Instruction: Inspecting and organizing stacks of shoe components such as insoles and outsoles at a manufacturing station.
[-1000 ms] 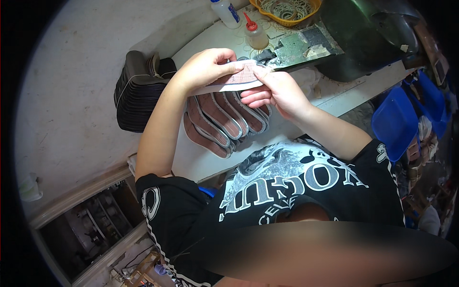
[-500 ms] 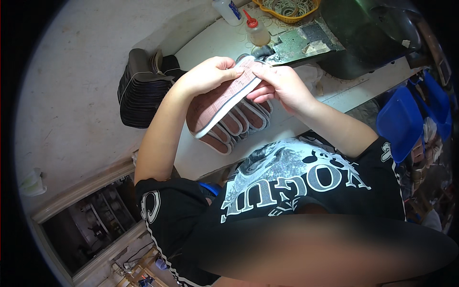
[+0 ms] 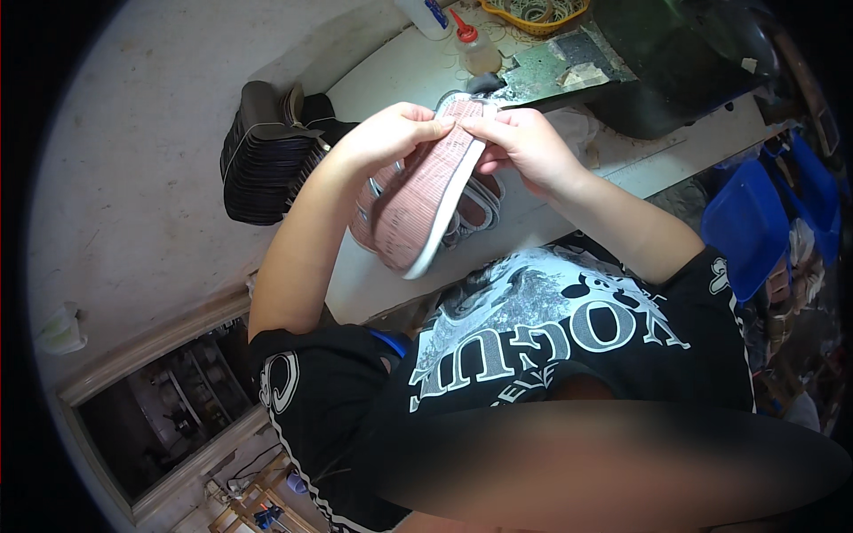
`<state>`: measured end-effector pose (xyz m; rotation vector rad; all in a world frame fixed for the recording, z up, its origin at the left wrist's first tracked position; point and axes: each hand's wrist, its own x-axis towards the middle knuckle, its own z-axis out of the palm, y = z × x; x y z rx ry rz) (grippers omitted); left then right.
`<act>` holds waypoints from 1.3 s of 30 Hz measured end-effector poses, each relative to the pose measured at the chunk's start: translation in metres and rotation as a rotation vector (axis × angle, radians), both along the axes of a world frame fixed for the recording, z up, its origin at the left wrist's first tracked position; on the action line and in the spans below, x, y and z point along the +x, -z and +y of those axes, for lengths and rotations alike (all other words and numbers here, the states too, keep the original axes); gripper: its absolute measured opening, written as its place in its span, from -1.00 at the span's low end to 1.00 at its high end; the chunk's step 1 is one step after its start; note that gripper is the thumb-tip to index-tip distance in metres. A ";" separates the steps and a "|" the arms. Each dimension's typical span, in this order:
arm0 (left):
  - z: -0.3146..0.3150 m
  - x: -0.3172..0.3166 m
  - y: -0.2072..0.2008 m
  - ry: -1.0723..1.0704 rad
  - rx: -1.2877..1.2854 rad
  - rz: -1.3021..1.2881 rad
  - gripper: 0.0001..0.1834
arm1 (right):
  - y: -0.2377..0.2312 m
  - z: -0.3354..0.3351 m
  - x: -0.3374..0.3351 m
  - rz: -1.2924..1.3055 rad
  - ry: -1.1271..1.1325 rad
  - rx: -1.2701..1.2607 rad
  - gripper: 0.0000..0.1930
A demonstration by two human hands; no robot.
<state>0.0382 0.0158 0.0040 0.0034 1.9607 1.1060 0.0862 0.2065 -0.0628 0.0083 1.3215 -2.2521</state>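
Have just swung the long, pink, finely ribbed sole with a thick white edge [image 3: 418,200] from nearly edge-on a second ago to a steep slant, with broad end lowest and ribbed face turned to view; for the work in hand, seems to bring nearly all of that face into sight. Pinching it near the narrow upper end in both hands: with bare left hand [image 3: 400,129] nearly closed, thumb pressed on the ribbed face and fingers curled, partly hidden behind; with bare right hand [image 3: 529,147] also drawn in, thumb over the white edge and fingers folded beneath. Holding it raised over a white tabletop [image 3: 524,235], in front of a pile of similar pink soles with pale edges [image 3: 477,213], so blocking much of that pile from sight. To the left, partly behind the left forearm [image 3: 298,222], a tied stack of black soles [image 3: 267,169]. Beyond the narrow end, a clear squeeze bottle with a red cap [image 3: 478,58], a worn green board [image 3: 546,75] and a yellow basket of pale loops [image 3: 542,29]. Off to the right, blue plastic trays [image 3: 742,231].
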 end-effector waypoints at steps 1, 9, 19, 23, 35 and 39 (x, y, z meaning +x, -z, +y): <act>-0.002 -0.002 0.001 -0.010 -0.005 0.010 -0.69 | -0.002 -0.003 0.000 -0.004 0.018 -0.007 -0.72; 0.009 0.007 0.006 -0.173 0.078 -0.069 -0.52 | -0.002 0.017 0.010 -0.080 -0.120 -0.049 -0.70; 0.001 -0.016 0.014 -0.210 -0.069 0.156 -0.44 | 0.002 0.025 0.053 -0.030 -0.093 -0.051 -0.70; -0.006 -0.030 0.027 -0.304 -0.036 0.223 -0.49 | -0.002 0.010 0.037 -0.075 0.019 -0.185 -0.71; 0.000 -0.002 0.037 -0.491 0.464 0.055 -0.51 | 0.002 -0.006 0.015 -0.039 0.025 -0.118 -0.67; -0.005 -0.008 0.036 -0.494 0.462 0.043 -0.53 | 0.000 -0.004 0.035 -0.115 -0.247 0.034 -0.70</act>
